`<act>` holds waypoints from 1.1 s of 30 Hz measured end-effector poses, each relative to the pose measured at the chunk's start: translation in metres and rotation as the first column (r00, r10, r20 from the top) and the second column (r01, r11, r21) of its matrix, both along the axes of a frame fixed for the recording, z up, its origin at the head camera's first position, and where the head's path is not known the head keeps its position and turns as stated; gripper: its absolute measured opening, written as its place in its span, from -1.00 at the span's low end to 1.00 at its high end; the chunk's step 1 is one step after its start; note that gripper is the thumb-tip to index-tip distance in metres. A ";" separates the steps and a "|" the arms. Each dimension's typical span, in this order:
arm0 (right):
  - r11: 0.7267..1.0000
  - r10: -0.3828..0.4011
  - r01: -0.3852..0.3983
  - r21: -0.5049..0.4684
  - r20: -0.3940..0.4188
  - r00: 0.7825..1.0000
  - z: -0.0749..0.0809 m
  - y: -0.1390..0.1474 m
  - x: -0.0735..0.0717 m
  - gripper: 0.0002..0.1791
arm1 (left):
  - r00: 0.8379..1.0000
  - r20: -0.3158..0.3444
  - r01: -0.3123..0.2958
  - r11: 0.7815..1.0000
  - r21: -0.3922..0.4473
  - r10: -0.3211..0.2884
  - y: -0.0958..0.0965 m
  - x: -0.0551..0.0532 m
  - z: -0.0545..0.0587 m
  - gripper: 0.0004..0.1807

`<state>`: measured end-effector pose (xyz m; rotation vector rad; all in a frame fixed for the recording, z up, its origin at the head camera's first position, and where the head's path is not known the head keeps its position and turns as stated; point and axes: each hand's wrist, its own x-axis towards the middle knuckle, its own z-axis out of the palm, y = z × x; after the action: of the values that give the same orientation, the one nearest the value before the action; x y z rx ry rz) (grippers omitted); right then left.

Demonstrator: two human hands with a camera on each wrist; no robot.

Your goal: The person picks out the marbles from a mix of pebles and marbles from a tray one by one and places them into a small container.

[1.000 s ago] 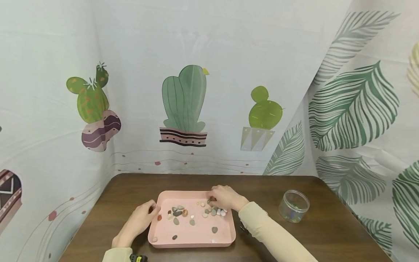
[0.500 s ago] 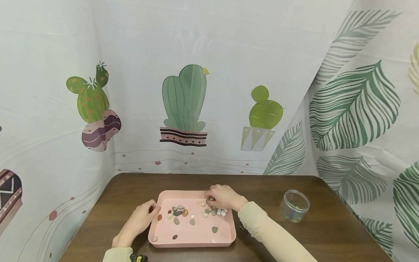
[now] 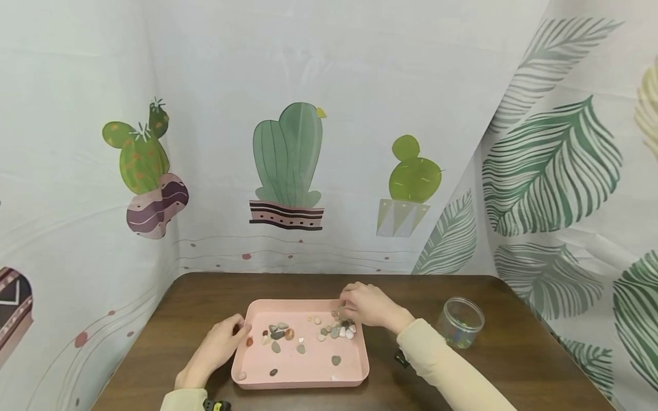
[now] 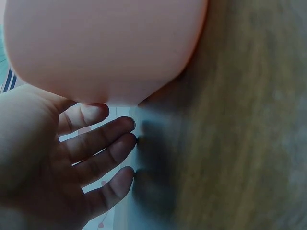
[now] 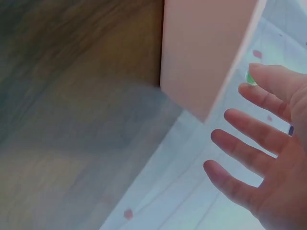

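My right hand (image 3: 369, 305) is over the back right corner of a pink tray (image 3: 308, 368). Between thumb and index finger it pinches a small green glass marble (image 5: 250, 77), while the other fingers stretch out loosely in the right wrist view. My left hand (image 3: 218, 345) is against the tray's left rim, its fingers relaxed beside the outer wall in the left wrist view; the thumb is hidden there. Inside the tray lie dark and brown pebbles (image 3: 278, 335) left of centre. White pebbles (image 3: 349, 333) and grey-green pebbles (image 3: 335, 333) cluster under the right hand.
A clear round jar (image 3: 461, 323) with colourful glassy pieces low inside stands on the brown wooden table (image 3: 411, 297), right of the tray. A white cloth (image 3: 205, 171) printed with cacti and leaves hangs behind and at both sides.
My right hand has moved right and slightly up from among the pebbles, uncovering more of them, with the green marble between its fingertips. My left hand and the tray stay put.
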<state>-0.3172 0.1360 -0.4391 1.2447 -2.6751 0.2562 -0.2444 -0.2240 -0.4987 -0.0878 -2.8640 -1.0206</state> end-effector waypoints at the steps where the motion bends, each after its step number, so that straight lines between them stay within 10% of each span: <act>1: 1.000 -0.003 0.003 -0.006 -0.003 1.000 0.002 0.004 0.002 -0.88 | 1.000 0.000 0.000 1.000 0.000 0.000 0.000 0.000 0.000 -0.79; 33: 0.956 -0.261 0.237 -0.175 -0.130 0.957 0.033 0.149 0.024 -0.82 | 1.000 0.001 0.004 1.000 0.010 -0.004 -0.001 0.001 0.000 -0.78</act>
<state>-0.2933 0.2850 -0.4065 0.8343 -2.5871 0.3150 -0.2432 -0.2247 -0.4985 -0.0918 -2.8602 -1.0360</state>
